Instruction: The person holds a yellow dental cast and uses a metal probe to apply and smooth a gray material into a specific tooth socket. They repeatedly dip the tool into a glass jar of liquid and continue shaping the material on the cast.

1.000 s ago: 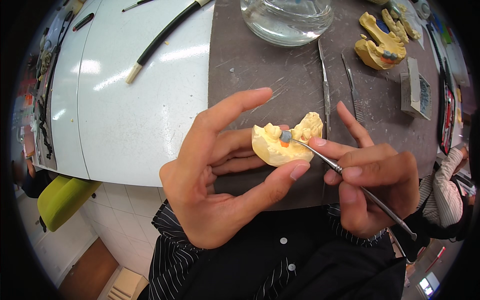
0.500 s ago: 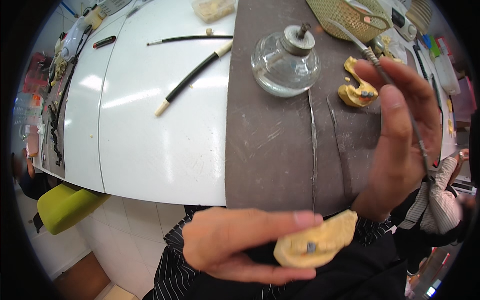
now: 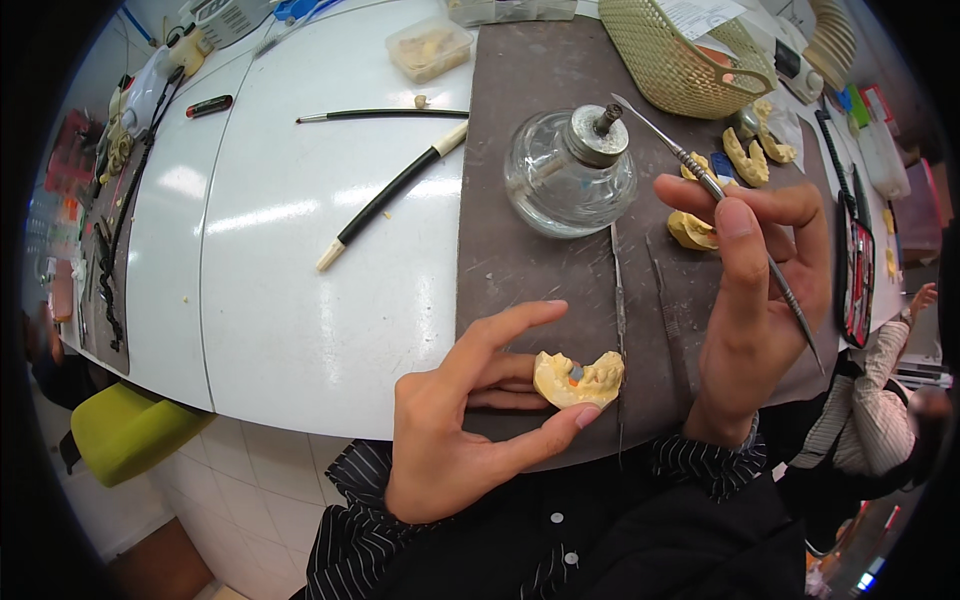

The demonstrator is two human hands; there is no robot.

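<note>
My left hand (image 3: 470,410) holds a cream plaster dental model (image 3: 580,388) by the near edge of the mat, its thumb along the near side and the index finger raised off it. A small grey piece and a spot of orange show in a gap between the model's teeth. Between the thumb and fingers of my right hand (image 3: 765,270) sits a double-ended metal wax carver (image 3: 697,173), slanted, its flat blade pointing up toward the lamp. Behind that hand lies another yellow dental model (image 3: 690,230), partly hidden. Two more slim metal tools, one a carver (image 3: 617,290), lie on the mat.
A glass spirit lamp (image 3: 570,185) stands on the brown mat (image 3: 520,270). Beyond it are a woven basket (image 3: 640,60) and more plaster models (image 3: 745,155). A black-handled brush (image 3: 395,200) and a plastic box (image 3: 428,50) rest on the white table. Another person (image 3: 860,410) is at right.
My left hand has moved up and away from my body, turning the model and lifting its index finger off it. My right hand has shifted left and slightly lower with the carver.
</note>
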